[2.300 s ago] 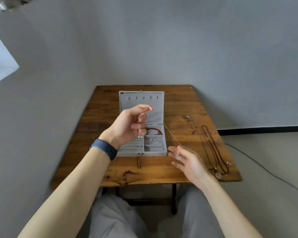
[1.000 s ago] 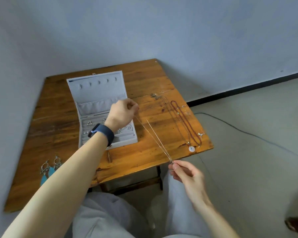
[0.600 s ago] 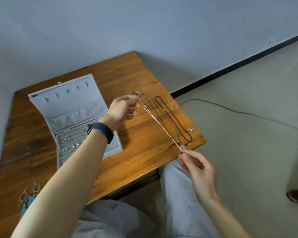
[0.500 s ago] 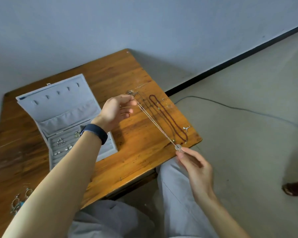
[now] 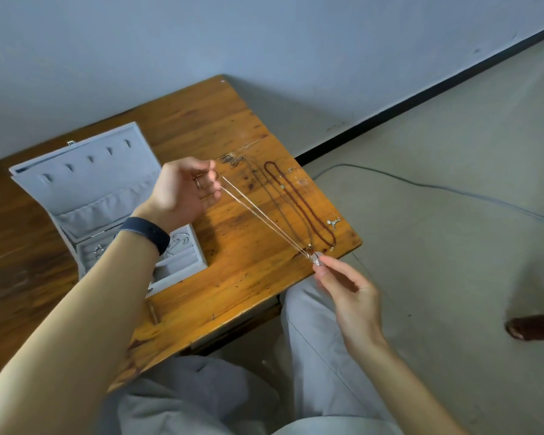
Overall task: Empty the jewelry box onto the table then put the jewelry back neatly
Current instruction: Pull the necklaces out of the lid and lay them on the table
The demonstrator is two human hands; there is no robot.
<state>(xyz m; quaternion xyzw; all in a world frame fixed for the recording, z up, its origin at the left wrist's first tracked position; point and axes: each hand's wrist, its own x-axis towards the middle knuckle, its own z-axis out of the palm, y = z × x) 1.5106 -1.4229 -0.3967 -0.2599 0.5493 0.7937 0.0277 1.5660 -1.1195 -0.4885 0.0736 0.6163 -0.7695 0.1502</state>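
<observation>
A thin silver chain necklace (image 5: 264, 216) is stretched taut above the wooden table (image 5: 239, 277). My left hand (image 5: 182, 191) pinches its upper end beside the open grey jewelry box (image 5: 88, 183). My right hand (image 5: 347, 288) pinches the small pendant at the lower end, just off the table's right corner. Small pieces of jewelry still lie in the box's lower compartments, partly hidden by my left forearm. A dark red beaded necklace (image 5: 302, 202) and a thin dark chain (image 5: 274, 196) lie laid out on the table's right side.
A small silver charm (image 5: 333, 222) lies near the table's right edge and a small tangle of chain (image 5: 231, 158) at its far side. A cable (image 5: 421, 185) runs over the floor to the right. A dark shoe (image 5: 534, 329) shows at the right edge.
The view has swung right and the box now sits at the left. Both hands carried the taut silver chain rightward, over the necklaces on the table.
</observation>
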